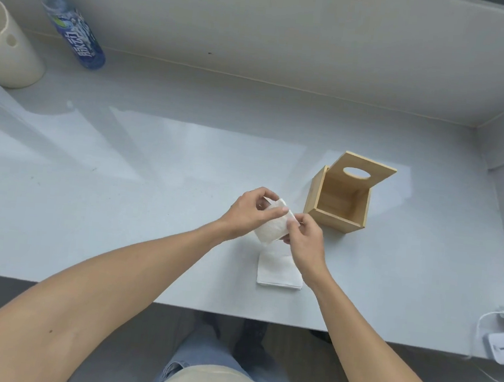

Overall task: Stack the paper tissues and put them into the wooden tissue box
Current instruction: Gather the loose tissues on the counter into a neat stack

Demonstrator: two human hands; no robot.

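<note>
A folded white paper tissue is held above the table between both hands. My left hand grips its upper left part, thumb laid along the top edge. My right hand pinches its right edge. Below them a second white tissue lies flat on the grey table, partly covered by my right wrist. The wooden tissue box stands to the right of my hands, open on top, its lid with an oval hole leaning back against the rear wall. The box's inside looks bare.
A blue-capped drink bottle and a cream container stand at the far left by the wall. White chargers and cables sit at the table's right front edge. A wall bounds the table at the back and right.
</note>
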